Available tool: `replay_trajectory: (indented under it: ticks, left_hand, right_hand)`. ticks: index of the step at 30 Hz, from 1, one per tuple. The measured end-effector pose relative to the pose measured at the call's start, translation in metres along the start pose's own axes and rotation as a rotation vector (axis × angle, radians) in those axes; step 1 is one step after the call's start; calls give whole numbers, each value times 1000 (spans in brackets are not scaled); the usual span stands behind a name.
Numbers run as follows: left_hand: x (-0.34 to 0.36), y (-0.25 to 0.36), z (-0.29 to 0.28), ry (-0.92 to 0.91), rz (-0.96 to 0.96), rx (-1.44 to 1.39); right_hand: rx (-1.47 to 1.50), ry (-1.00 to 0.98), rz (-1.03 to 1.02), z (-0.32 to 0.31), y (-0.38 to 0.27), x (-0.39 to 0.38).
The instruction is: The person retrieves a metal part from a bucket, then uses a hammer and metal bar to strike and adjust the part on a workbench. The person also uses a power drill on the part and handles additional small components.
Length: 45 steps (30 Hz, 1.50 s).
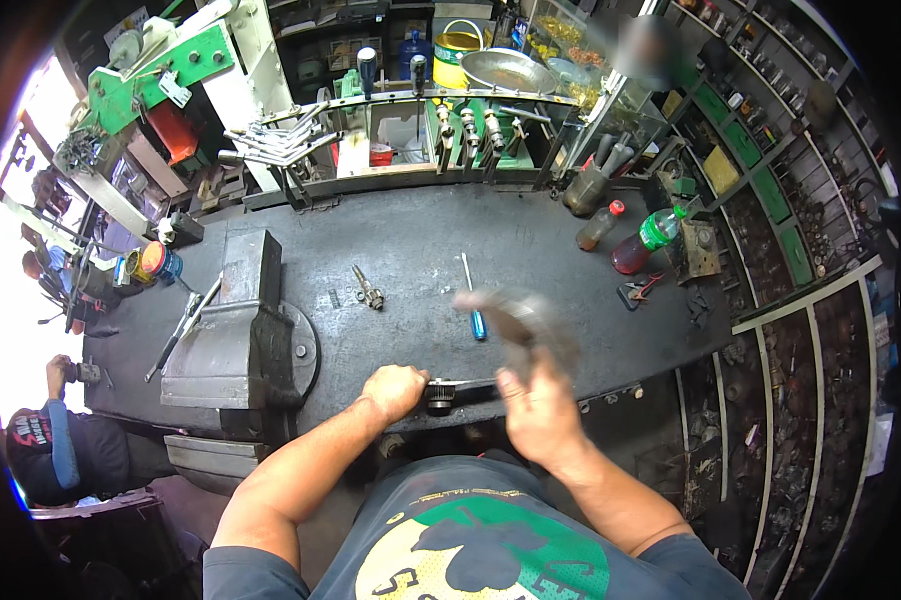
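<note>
"Where's the black ridged part (440, 397)?"
"At the desk's (401, 235) front edge, beside the curled left hand (396, 392)."
"Right hand (543, 412)?"
"Apart from it, at a blurred brown object (533, 328); I can't tell its grip."

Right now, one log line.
left hand: curled beside dark toothed part; right hand: grip blurred, unclear; blue-handled screwdriver: on bench

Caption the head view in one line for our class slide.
Left hand beside a ribbed part, right hand at a blurred object, screwdriver on the bench.
</note>
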State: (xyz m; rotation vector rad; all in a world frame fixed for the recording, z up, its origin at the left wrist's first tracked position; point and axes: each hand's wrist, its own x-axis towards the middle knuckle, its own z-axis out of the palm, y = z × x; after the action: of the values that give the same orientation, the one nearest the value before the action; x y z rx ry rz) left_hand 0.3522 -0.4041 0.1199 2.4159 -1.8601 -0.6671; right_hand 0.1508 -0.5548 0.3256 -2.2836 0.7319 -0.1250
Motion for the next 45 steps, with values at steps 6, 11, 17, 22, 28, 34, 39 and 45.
replay_trajectory:
  ticks: [6,11,17,22,28,34,39,45]
  left_hand:
    - [0,-2,5,30,7,29]
    - [-15,0,13,54,3,63]
    - [-5,1,16,92,37,85]
    - [-16,4,13,81,1,99]
    - [-7,9,13,123,42,93]
    - [-12,9,18,86,44,135]
    - [-14,4,19,91,6,117]
    - [-11,12,14,79,-10,109]
  right_hand:
    - [-245,-465,165,25,36,-10]
    - [104,243,-135,-22,-24,7]
    - [-217,-352,133,60,60,-22]
    - [-24,-35,-55,-19,-13,5]
    - [-210,-329,173,41,49,-13]
    - [-189,-343,200,60,52,-24]
    - [-112,-172,1,15,8,-2]
    - [-226,-275,218,42,38,-21]
